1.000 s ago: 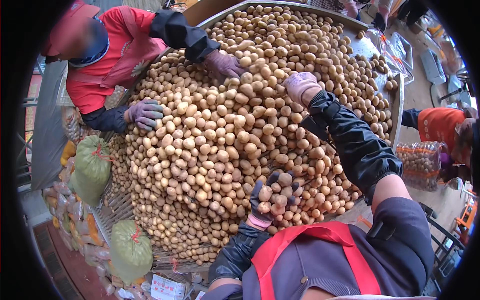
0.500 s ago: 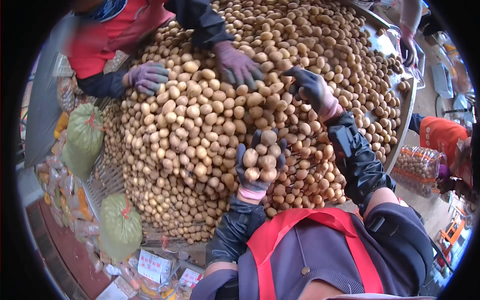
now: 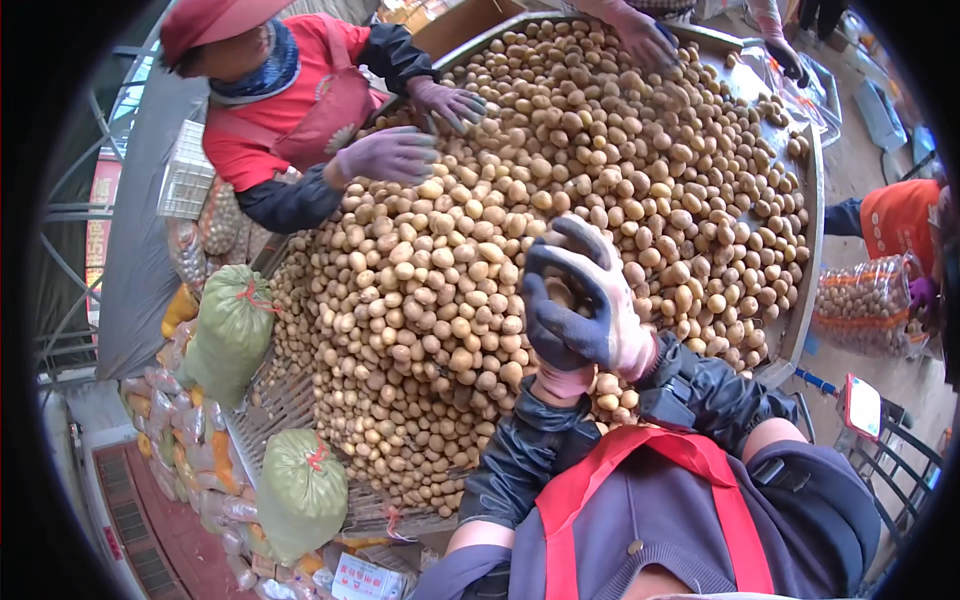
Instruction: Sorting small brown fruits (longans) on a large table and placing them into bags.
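Note:
A large heap of small, round, brown-yellow potatoes [image 3: 430,300] lies before me. Over its near part my two gloved hands are brought together. My left hand [image 3: 550,342], in a dark-palmed glove with a pink cuff, is cupped underneath around several potatoes. Curled over it from the right is my right hand [image 3: 615,315], its dark fingers closing on the same handful. Only a bit of a held potato [image 3: 562,292] shows between the fingers; the others are hidden.
A co-worker's two purple-gloved hands [image 3: 388,156] hover at the heap's far left. Another person's gloved hand [image 3: 645,38] touches its far edge. A metal table rim [image 3: 812,220] bounds the right. Tied green sacks [image 3: 302,495] stand left; a person at right holds a clear bag of potatoes [image 3: 862,300].
My right hand has come from the heap onto my left, covering the potatoes there. The co-worker's hands have lifted, and another person's hand has appeared at the far edge. The view has shifted.

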Motion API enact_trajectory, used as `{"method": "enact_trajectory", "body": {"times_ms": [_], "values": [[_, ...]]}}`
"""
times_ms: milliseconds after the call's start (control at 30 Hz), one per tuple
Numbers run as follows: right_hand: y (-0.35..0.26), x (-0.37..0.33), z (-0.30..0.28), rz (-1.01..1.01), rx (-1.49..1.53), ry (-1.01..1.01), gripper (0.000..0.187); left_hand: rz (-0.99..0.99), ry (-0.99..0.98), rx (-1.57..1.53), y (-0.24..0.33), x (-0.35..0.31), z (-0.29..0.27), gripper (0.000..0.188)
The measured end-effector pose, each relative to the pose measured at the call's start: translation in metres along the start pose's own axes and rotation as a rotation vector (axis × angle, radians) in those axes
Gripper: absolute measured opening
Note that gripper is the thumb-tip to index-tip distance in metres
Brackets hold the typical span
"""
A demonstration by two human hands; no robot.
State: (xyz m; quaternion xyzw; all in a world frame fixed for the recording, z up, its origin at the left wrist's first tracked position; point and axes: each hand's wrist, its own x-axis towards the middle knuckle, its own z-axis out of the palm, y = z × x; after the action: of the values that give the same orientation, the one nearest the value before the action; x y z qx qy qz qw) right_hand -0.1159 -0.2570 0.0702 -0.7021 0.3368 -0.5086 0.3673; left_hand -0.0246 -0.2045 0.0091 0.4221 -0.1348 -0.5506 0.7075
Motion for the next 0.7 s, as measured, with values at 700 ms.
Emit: {"method": "enact_trajectory", "body": {"times_ms": [700], "values": [[-0.066,-0.209,-0.019,-0.008,-0.238,0.391,0.023,-0.233,-0.319,-0.146,-0.004,-0.201,0.009,0.044]]}}
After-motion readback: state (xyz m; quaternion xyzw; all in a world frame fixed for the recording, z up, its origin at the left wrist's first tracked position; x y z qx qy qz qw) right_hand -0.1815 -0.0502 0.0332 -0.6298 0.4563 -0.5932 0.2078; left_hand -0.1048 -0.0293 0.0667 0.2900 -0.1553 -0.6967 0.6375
